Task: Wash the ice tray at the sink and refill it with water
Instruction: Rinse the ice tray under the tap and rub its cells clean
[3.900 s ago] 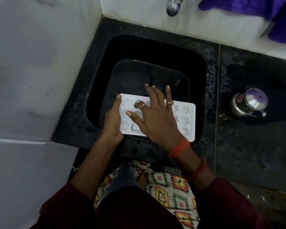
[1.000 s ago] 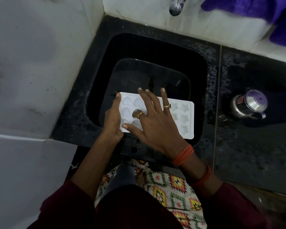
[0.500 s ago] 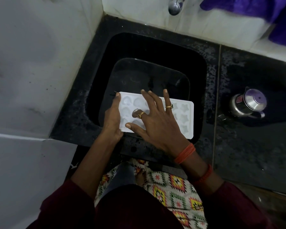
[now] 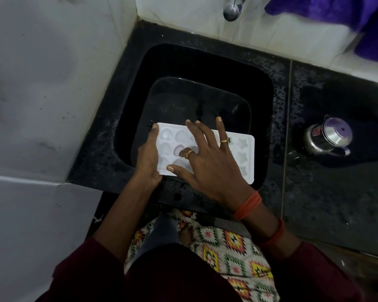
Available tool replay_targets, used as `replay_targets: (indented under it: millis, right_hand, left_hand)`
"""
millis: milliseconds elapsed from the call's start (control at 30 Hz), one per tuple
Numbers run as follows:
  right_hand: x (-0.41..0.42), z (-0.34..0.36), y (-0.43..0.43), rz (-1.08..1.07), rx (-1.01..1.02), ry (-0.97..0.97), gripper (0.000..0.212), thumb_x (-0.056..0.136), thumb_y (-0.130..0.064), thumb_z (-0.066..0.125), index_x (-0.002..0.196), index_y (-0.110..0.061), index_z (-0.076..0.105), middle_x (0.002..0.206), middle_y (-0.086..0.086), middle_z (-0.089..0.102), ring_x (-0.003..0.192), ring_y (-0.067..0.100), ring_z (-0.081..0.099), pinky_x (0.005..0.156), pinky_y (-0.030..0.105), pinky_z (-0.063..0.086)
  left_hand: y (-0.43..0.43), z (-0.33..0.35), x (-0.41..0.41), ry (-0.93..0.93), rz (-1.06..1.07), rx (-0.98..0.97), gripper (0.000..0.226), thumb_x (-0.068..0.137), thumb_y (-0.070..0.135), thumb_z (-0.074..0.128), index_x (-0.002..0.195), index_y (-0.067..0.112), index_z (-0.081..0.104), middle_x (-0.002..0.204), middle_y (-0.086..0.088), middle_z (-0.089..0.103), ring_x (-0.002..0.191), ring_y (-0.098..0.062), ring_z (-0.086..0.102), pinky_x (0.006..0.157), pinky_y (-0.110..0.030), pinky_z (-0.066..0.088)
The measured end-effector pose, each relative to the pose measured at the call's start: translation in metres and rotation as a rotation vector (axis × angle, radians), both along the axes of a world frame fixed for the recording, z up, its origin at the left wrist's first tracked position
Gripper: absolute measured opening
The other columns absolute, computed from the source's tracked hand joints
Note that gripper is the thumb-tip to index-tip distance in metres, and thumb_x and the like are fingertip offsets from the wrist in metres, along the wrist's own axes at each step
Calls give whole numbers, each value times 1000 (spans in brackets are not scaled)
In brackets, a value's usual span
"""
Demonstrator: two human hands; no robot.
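Note:
A white ice tray [image 4: 242, 155] with heart and star moulds lies level over the near half of the black sink [image 4: 205, 62]. My left hand [image 4: 147, 155] grips the tray's left end, thumb along its edge. My right hand [image 4: 205, 158] lies spread on top of the tray, fingers straight, index finger bent down into a middle mould. It hides the tray's centre. The tap spout [image 4: 231, 7] sits at the top, above the sink, with no water seen running.
A steel kettle [image 4: 327, 136] stands on the wet black counter [image 4: 336, 192] right of the sink. Purple cloth [image 4: 336, 16] hangs at the top right. A white tiled wall [image 4: 42, 73] borders the sink on the left. A patterned mat [image 4: 231, 243] lies below.
The right hand has shifted slightly over the tray, rubbing its moulds. The left hand and the tray have stayed nearly in place.

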State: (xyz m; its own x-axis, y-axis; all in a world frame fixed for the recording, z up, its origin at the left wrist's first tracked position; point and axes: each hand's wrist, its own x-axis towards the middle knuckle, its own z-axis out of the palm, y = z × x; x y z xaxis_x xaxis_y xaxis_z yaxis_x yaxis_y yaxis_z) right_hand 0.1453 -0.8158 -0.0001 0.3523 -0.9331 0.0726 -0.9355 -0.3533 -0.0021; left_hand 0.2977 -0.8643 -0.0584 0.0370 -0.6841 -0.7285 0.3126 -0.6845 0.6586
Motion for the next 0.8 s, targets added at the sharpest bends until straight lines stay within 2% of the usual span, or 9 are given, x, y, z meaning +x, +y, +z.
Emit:
replay_targets:
  millis: [233, 367, 433, 533, 600, 667, 733, 800]
  right_hand:
    - [-11, 0, -11, 133, -13, 33, 61, 98, -70, 32, 112, -29, 74, 159, 17, 37, 148, 32, 34, 124, 60, 2]
    - [-21, 2, -19, 246, -17, 72, 64, 98, -72, 30, 111, -29, 76, 161, 17, 34, 148, 34, 34, 125, 59, 3]
    - [-24, 5, -24, 299, -16, 92, 65, 97, -73, 30, 111, -29, 76, 162, 17, 32, 149, 33, 33, 125, 58, 5]
    - [-25, 8, -28, 355, -15, 125, 66, 97, -74, 30, 114, -28, 75, 163, 17, 31, 149, 33, 32, 125, 59, 6]
    - [-25, 10, -31, 379, -17, 166, 67, 97, -74, 27, 116, -30, 74, 163, 16, 29, 150, 33, 31, 125, 58, 1]
    - [-26, 11, -35, 398, -16, 206, 69, 97, -75, 23, 115, -33, 74, 164, 16, 28, 151, 33, 30, 125, 57, -2]
    - [-26, 13, -39, 426, -18, 215, 70, 97, -76, 23, 114, -32, 75, 164, 17, 29, 150, 34, 31, 125, 57, -1]
    - [-27, 15, -43, 449, -27, 218, 70, 97, -75, 24, 116, -31, 75, 164, 17, 28, 149, 34, 32, 125, 57, 1]
  left_hand:
    - [0, -2, 2, 22, -9, 1, 66, 84, 74, 58, 121, 20, 71, 114, -10, 77, 103, -34, 75, 96, -60, 56]
    - [1, -5, 2, 37, 3, 7, 60, 90, 70, 57, 118, 19, 72, 113, -10, 77, 103, -33, 75, 95, -56, 58]
    - [0, -5, 1, 30, -3, 12, 57, 91, 69, 56, 118, 20, 71, 116, -9, 76, 100, -28, 76, 87, -50, 62]
    - [-2, -7, 0, 5, -60, -11, 43, 100, 59, 50, 113, 21, 67, 122, -6, 72, 87, -13, 77, 69, -30, 61]
    - [-2, -6, 0, 17, -41, 0, 45, 100, 59, 50, 112, 20, 68, 114, -4, 75, 86, -14, 77, 68, -31, 60]
    - [-3, -7, 1, 32, -53, -5, 44, 102, 58, 47, 113, 21, 68, 117, -6, 74, 86, -14, 76, 66, -30, 59]
    - [-3, -6, 1, 22, -69, 3, 42, 102, 58, 46, 112, 22, 66, 121, -4, 72, 89, -15, 74, 70, -32, 57]
    - [-4, -5, 2, 18, -53, 8, 42, 102, 58, 46, 106, 23, 68, 111, -3, 75, 82, -14, 77, 67, -32, 57]
